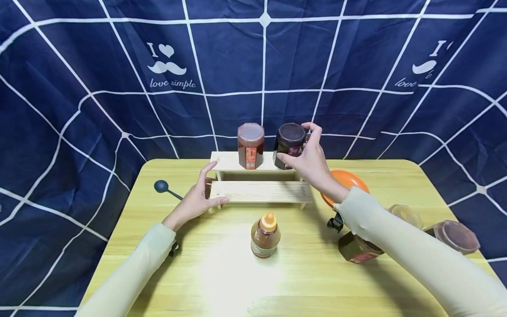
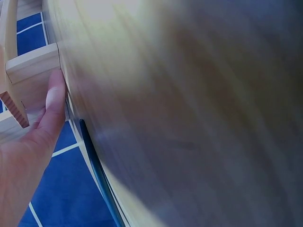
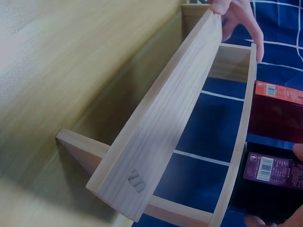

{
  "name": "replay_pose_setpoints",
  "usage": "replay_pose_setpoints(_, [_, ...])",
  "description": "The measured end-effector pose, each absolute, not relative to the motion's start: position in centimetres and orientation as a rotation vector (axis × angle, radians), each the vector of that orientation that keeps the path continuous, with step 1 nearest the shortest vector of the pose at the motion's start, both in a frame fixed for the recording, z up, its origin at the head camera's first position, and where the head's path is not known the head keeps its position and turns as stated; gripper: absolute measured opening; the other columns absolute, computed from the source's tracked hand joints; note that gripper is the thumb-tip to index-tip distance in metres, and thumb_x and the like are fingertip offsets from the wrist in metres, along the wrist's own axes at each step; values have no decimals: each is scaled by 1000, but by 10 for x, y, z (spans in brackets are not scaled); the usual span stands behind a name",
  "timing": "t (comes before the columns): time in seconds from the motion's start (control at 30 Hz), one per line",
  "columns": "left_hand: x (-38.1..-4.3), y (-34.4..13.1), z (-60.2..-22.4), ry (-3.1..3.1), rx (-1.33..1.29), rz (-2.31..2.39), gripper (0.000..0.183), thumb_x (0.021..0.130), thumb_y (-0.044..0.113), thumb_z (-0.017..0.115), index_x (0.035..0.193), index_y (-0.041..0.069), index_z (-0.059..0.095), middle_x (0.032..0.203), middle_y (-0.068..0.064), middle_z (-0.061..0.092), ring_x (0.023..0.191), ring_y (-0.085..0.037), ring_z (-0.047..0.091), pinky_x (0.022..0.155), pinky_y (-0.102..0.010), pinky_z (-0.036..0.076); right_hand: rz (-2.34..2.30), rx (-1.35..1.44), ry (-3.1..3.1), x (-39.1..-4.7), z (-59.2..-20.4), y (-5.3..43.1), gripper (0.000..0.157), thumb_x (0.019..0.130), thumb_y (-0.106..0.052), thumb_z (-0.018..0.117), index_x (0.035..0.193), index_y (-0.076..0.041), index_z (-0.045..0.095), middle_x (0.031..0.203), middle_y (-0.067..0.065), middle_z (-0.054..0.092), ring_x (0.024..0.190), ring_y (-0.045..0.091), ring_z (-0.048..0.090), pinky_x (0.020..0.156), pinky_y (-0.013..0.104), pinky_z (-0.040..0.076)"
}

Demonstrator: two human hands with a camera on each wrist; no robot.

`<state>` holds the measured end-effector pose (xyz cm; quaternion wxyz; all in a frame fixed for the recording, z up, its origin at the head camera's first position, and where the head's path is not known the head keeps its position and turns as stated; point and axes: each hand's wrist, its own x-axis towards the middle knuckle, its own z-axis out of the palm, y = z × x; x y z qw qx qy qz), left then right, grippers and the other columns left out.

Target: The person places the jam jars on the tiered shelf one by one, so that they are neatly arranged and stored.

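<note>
A two-step wooden rack [image 1: 261,191] stands at the back of the table. My left hand [image 1: 197,196] grips its left end, thumb on the lower step and a finger up at the upper one. In the right wrist view the same left hand [image 3: 236,16] shows at the rack's far end. My right hand [image 1: 310,160] holds a dark jar [image 1: 292,135] with a purple label, which stands upright on the right of the upper step. Beside it, a little apart to the left, is a red-brown jar [image 1: 251,145] with an orange label [image 3: 279,91].
A squeeze bottle [image 1: 264,237] with a yellow cap stands in front of the rack. A dark spoon [image 1: 161,186] lies left. An orange plate [image 1: 348,180], a brown jar [image 1: 356,248] and another jar [image 1: 455,237] are on the right, partly behind my right arm. Blue cloth hangs behind.
</note>
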<state>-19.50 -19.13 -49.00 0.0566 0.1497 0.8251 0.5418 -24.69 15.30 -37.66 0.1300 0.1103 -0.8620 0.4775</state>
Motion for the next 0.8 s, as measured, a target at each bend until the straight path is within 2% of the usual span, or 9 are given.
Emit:
replay_pose_setpoints(0.23, [-194,-191,-488,2507,431,1630,117,91,20,94,171,47,14,133,-20,63,109,-32,70,94,-50,56,1517,344,-2518,-240,-363,157,113,81,-8,96,162,-14,17,142,23,49,126,36,61,107,52,48])
replay_pose_setpoints(0.43, [-194,-192,-488,2505,433,1632,117,91,20,94,171,48,14,134,-21,63,109,-31,70,95,-51,56,1570,296,-2478,-227,-348,164,113,84,-13,96,165,-18,17,149,21,43,141,36,52,114,58,45])
replay_pose_setpoints(0.6, [-194,-191,-489,2490,446,1648,117,90,20,94,171,48,14,133,-20,63,106,-30,71,95,-51,56,1627,267,-2426,-215,-338,178,110,85,-11,94,164,-16,18,153,18,38,147,31,46,116,58,43])
replay_pose_setpoints(0.8, [-194,-192,-488,2509,443,1632,117,90,23,95,171,49,14,134,-20,63,110,-32,69,95,-52,55,1652,234,-2377,-197,-322,202,97,91,-11,89,162,-18,23,151,10,39,147,28,47,117,55,43])
